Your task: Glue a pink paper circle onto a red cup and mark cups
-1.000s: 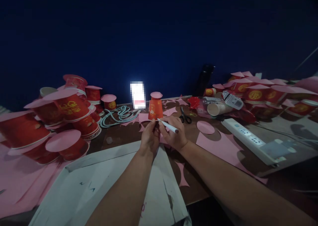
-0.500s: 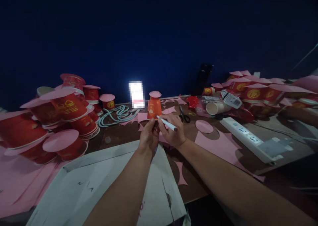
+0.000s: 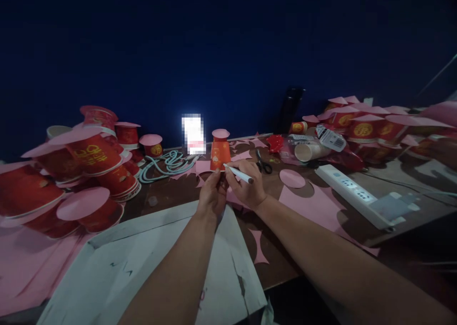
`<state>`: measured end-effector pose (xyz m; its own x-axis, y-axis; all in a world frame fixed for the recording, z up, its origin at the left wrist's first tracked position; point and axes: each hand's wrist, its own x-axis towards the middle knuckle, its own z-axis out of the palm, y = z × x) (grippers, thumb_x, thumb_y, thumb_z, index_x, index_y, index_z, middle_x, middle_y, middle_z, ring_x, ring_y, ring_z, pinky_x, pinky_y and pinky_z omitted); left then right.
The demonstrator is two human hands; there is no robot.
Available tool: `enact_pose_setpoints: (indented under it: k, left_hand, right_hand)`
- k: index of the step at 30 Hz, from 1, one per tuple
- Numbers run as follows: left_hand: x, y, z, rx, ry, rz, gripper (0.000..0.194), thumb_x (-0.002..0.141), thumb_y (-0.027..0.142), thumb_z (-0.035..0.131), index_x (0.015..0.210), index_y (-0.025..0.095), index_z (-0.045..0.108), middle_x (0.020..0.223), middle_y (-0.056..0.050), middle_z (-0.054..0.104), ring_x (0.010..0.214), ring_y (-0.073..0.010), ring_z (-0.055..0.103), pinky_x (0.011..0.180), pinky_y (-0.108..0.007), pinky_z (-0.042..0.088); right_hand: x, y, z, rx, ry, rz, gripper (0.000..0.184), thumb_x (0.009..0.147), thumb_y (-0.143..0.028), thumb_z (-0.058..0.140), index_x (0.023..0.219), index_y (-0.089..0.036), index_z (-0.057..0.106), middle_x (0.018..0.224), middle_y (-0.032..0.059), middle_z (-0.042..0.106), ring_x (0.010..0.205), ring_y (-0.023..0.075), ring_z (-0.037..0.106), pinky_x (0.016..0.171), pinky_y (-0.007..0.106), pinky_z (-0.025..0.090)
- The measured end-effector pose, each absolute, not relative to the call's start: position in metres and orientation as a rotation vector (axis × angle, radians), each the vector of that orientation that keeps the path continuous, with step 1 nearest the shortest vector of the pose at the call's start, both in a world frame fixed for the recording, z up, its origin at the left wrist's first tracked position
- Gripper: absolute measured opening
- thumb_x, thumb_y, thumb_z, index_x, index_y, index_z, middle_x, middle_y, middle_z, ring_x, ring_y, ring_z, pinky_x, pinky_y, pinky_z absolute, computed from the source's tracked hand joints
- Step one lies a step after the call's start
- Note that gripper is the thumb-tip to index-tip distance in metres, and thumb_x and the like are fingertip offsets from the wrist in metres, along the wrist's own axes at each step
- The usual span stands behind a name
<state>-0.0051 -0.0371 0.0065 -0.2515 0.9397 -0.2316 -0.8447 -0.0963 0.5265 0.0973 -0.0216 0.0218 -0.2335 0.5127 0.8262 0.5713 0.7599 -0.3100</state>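
Note:
An upside-down red paper cup with a gold print stands in the middle, wide rim down. A pink paper disc sits on its narrow top. Closed on the cup's lower rim from the near side is my left hand, its fingers partly hidden. My right hand grips a white marker with a dark end. The marker's tip reaches the lower right part of the cup, though I cannot tell whether it touches.
Red cups with pink discs pile up at left and right. Around the centre lie a coiled cable, a lit phone, scissors, cut pink paper and a power strip. A white box lies nearest me. Another person's hand shows far right.
The whole view has shifted slightly. Both hands keep their holds on the cup and the marker, and the marker's tip stays by the cup's lower part.

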Motion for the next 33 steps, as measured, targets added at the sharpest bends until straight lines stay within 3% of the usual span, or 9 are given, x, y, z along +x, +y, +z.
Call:
enact_pose_setpoints:
  k: [14,33]
  left_hand:
    - [-0.0094,-0.0354,-0.0013,0.261,0.637,1.672,0.007,0.081,0.014,0.06,0.076,0.01,0.062,0.07,-0.006,0.067,0.064,-0.0102,0.063,0.071,-0.023,0.052]
    - [-0.0075,-0.0367,0.0051,0.179,0.651,1.684,0.009,0.081,0.012,0.059,0.074,0.01,0.064,0.068,-0.005,0.067,0.062,-0.0096,0.063,0.067,-0.021,0.052]
  right_hand:
    - [0.1012,-0.0223,0.0236,-0.905,-1.882,0.165,0.009,0.084,-0.026,0.055,0.081,-0.021,0.062,0.078,0.0023,0.069,0.072,0.0171,0.062,0.07,0.03,0.044]
    - [0.1001,-0.0191,0.0149,-0.776,-1.904,-0.102,0.011,0.089,-0.025,0.052,0.092,-0.018,0.061,0.089,0.0061,0.07,0.085,0.0194,0.062,0.078,0.035,0.041]
